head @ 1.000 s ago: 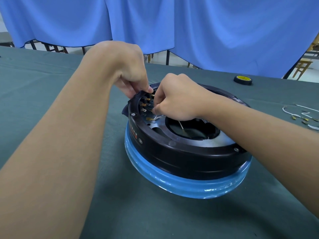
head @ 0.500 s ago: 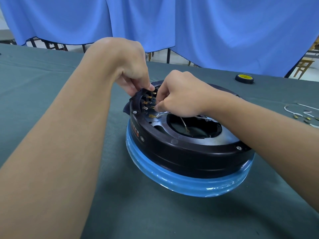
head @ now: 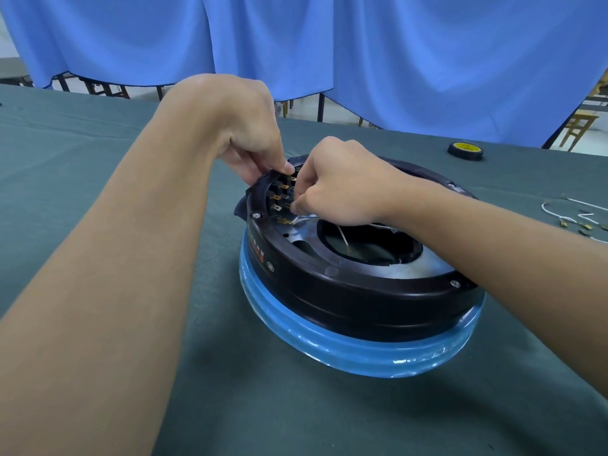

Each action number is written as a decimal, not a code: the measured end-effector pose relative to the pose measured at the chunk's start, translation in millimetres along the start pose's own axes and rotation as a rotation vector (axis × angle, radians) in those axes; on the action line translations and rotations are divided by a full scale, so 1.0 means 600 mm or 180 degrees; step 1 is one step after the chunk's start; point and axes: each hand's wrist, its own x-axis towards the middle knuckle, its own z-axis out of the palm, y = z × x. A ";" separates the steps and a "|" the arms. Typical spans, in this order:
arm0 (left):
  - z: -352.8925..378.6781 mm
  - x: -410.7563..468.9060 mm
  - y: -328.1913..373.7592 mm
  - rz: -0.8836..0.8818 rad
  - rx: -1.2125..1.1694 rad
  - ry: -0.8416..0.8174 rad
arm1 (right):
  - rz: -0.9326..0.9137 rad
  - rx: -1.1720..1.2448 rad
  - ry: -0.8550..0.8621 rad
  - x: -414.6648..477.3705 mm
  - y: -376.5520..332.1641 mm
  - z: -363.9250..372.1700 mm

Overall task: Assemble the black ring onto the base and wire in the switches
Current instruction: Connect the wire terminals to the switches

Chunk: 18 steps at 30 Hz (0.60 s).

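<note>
On the counter's middle the black ring sits on the blue-wrapped base; wiring is in hand. The right grip pinches a white wire at the brass switch terminals. The left grip pinches the ring's rim. Next, probably, the connector needs pushing squarely home.
</note>
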 end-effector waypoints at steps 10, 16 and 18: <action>0.001 0.002 -0.001 0.0035 -0.0078 0.0023 | 0.0337 0.0382 -0.0139 0.004 -0.005 0.004; 0.002 0.004 0.000 0.0020 -0.0078 0.0024 | 0.0379 0.0483 -0.0204 0.007 -0.007 0.004; 0.001 0.004 -0.002 -0.0003 -0.0092 0.0014 | 0.0329 0.0462 -0.0303 0.006 -0.005 -0.003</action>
